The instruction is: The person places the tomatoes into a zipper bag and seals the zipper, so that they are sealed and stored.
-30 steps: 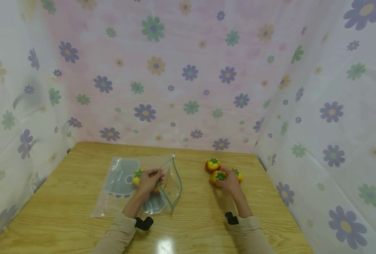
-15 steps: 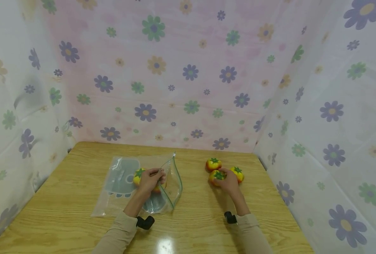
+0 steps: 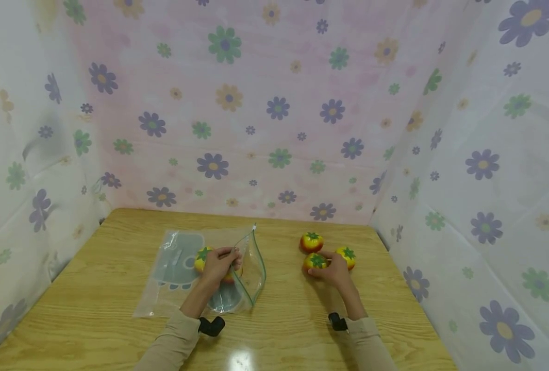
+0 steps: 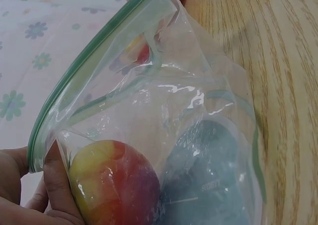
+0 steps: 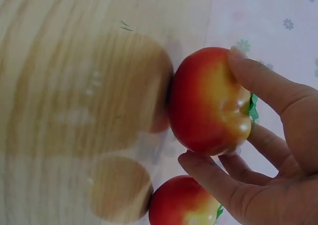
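My left hand (image 3: 218,265) pinches the edge of a clear zip bag (image 3: 179,260) near its green-trimmed mouth, which gapes toward the right. Inside lie red-and-yellow tomatoes; one tomato (image 4: 114,185) fills the lower part of the left wrist view, and another tomato (image 3: 202,256) shows past the hand. On the right, my right hand (image 3: 338,270) holds a glossy tomato (image 5: 208,101) with a green leafy top, thumb on one side and fingers on the other. It sits right at the tabletop, its reflection meeting it in the right wrist view.
One loose tomato (image 3: 311,241) lies just behind the held one, and a second tomato (image 3: 347,256) is beside the right hand. The wooden table (image 3: 279,330) is bounded by flower-printed sheets (image 3: 255,129) at the back and sides.
The held tomato has shifted slightly left, away from the tomato at the right, and the right thumb has come lower along its near side. The left hand and bag stay in place.
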Demonstrator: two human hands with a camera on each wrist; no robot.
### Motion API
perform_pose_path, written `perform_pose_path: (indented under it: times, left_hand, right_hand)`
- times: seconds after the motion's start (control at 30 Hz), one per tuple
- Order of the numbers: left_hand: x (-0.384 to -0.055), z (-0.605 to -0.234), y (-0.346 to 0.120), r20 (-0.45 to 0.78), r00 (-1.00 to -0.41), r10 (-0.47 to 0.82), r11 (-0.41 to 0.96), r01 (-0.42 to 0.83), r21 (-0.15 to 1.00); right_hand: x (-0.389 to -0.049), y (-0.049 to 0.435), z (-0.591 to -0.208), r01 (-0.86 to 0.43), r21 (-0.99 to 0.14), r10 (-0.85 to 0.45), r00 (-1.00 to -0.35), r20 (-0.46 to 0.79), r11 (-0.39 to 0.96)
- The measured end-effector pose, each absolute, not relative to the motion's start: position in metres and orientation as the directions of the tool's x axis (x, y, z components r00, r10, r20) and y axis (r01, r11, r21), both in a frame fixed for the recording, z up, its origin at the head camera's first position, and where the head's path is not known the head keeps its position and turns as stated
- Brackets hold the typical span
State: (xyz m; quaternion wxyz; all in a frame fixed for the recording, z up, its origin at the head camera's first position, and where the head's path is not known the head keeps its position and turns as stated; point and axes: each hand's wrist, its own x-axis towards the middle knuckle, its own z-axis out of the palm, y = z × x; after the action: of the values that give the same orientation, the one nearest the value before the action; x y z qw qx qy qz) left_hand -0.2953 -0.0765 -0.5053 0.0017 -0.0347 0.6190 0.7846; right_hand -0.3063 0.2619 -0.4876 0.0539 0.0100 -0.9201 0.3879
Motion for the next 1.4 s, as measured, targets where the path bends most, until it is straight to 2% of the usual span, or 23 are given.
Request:
perform_pose_path:
  times: [0.6,1.0,1.4]
  left_hand:
    - [-0.294,-0.504,-0.078,-0.042,-0.999,-0.032,-0.227,-0.034,0.973]
    - [-0.294,-0.502,-0.076,-0.039,-0.998,-0.04,-0.226,-0.029,0.974]
    - [-0.292,-0.502,-0.076,-0.047,-0.999,-0.028,-0.23,-0.039,0.972]
  right_hand:
    - [-0.298,0.263,-0.486,-0.104,-0.681,-0.035,-0.993,0.114,0.725]
    - [-0.293,0.267,-0.484,-0.135,-0.701,-0.083,-0.991,0.108,0.7]
    - [-0.289,0.266,-0.489,-0.114,-0.723,-0.064,-0.993,0.097,0.681]
